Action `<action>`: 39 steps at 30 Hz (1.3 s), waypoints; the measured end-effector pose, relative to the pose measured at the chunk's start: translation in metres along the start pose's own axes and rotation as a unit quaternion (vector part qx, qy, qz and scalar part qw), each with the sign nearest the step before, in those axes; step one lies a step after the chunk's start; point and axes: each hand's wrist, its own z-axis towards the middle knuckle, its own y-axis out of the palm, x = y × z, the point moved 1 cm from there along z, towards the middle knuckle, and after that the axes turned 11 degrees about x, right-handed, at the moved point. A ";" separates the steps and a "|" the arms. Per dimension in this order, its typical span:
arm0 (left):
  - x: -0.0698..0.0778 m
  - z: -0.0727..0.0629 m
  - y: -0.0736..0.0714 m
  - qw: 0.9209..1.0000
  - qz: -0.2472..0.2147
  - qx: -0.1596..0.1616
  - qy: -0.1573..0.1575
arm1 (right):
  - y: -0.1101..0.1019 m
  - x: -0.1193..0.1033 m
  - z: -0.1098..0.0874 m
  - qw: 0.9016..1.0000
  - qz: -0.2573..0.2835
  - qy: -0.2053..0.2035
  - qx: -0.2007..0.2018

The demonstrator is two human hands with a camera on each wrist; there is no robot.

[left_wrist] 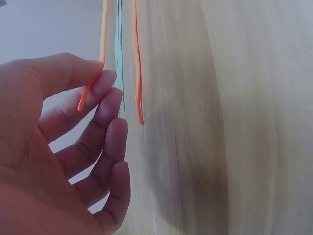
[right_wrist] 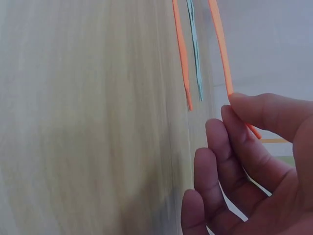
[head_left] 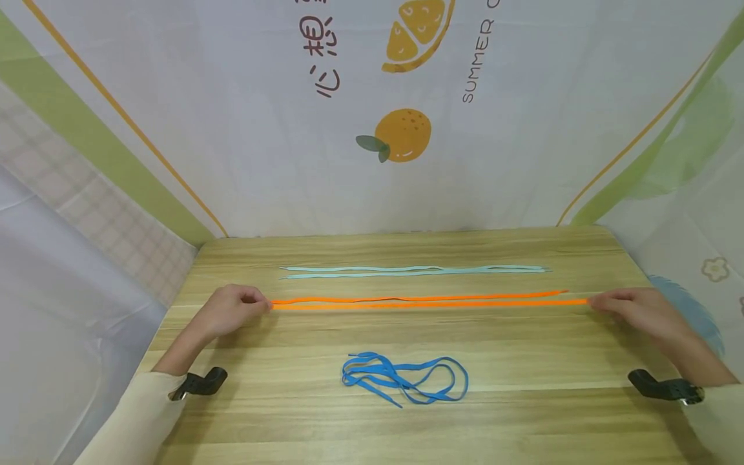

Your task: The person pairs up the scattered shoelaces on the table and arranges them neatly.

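An orange shoelace (head_left: 430,305) is stretched straight and level between the two hands. My left hand (head_left: 235,310) pinches one end between thumb and forefinger, and a short orange tip (left_wrist: 84,98) pokes out past the grip. At the other end my right hand (head_left: 642,316) pinches the lace the same way, its tip (right_wrist: 254,131) sticking out below the thumb. In both wrist views the held lace stands off the tabletop. Just behind it in the head view, a second orange shoelace (head_left: 465,297) lies lengthwise on the table, its ends loose.
Farther back, two pale mint shoelaces (head_left: 372,274) lie side by side on the wooden table (head_left: 279,420). Closer to the front, a blue shoelace (head_left: 427,400) sits in loose loops. A printed white curtain (head_left: 261,161) hangs behind the table's back edge.
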 end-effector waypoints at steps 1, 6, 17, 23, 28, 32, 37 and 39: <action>0.000 0.001 0.001 1.000 0.005 0.003 -0.002 | 0.001 0.000 0.001 1.000 0.001 0.001 0.001; -0.002 0.005 0.002 1.000 0.014 0.011 -0.001 | 0.003 -0.001 0.004 1.000 0.009 -0.001 0.007; 0.001 0.009 0.001 0.999 0.029 0.013 0.005 | 0.005 -0.004 0.008 1.000 0.000 0.002 0.016; 0.004 0.010 0.000 0.999 0.030 0.010 0.006 | 0.005 -0.004 0.009 1.000 -0.002 0.004 0.015; 0.004 0.010 0.001 0.999 0.035 0.011 0.006 | 0.005 -0.003 0.009 1.000 -0.004 0.008 0.009; 0.004 0.010 0.001 0.999 0.034 0.012 0.003 | 0.004 -0.002 0.009 1.000 -0.004 0.009 0.007; 0.003 0.010 0.002 0.999 0.036 0.014 0.006 | 0.005 0.000 0.010 1.000 0.001 0.008 0.010; 0.003 0.010 0.002 0.999 0.037 0.014 0.008 | 0.006 0.001 0.011 1.000 0.000 0.008 0.013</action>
